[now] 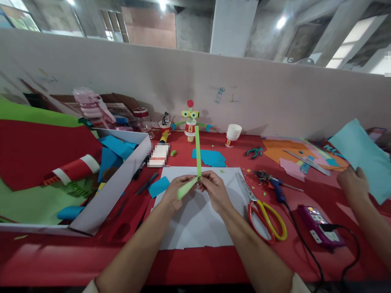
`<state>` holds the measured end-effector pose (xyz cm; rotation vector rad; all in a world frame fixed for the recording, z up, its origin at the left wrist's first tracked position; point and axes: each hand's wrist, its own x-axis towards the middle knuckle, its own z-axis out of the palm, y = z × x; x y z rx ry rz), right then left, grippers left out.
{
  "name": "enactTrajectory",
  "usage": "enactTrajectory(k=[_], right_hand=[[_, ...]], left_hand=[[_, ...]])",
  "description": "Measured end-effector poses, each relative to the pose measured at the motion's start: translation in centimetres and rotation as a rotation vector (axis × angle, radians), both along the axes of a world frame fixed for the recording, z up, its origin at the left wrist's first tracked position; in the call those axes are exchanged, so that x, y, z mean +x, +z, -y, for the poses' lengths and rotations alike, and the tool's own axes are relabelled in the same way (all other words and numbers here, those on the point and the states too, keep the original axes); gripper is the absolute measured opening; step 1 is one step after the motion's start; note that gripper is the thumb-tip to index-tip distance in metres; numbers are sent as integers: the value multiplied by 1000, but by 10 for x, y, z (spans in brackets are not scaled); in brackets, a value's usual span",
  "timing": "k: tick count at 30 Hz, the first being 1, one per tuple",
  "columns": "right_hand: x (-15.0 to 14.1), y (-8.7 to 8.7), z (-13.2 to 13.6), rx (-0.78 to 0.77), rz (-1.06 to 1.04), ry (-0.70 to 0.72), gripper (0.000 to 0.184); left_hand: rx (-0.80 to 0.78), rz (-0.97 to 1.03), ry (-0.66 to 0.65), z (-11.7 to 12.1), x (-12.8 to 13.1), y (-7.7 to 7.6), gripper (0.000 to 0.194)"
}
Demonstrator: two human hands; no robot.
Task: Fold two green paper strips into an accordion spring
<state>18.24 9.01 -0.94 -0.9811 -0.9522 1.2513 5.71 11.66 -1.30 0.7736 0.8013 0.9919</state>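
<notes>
Both my hands meet over a white sheet (pixel 198 219) on the red table. My left hand (pixel 177 190) pinches the lower end of a long green paper strip (pixel 198 152), which bends at the fingers. My right hand (pixel 214 188) pinches the same strip at the fold, where one part rises straight up. The other part of the strip (pixel 187 188) slants down to the left. Red and yellow scissors (pixel 264 213) lie just right of my right hand.
Another person's hand (pixel 354 183) at the right edge holds light blue paper (pixel 363 156). A blue glue gun (pixel 276 187) and a purple power strip (pixel 319 226) lie at right. A paper-cup figure (pixel 190 122) and cup (pixel 233 135) stand at the back. A box of coloured sheets (pixel 116 187) fills the left.
</notes>
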Motion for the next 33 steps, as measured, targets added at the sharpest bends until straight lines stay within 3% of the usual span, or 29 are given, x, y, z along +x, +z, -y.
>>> enactTrajectory(k=[9, 18, 27, 30, 33], right_hand=[[-4, 1, 4, 33, 121, -62, 8], [-4, -1, 2, 1, 217, -84, 13], [-2, -2, 1, 57, 268, -91, 10], [-3, -2, 1, 82, 150, -62, 11], [-6, -1, 2, 80, 52, -45, 24]], left_hand=[[94, -46, -41, 0, 0, -1, 22], [17, -126, -15, -3, -4, -1, 25], [43, 35, -33, -3, 0, 2, 19], [-35, 151, -8, -5, 1, -1, 17], [-124, 196, 50, -7, 2, -3, 13]])
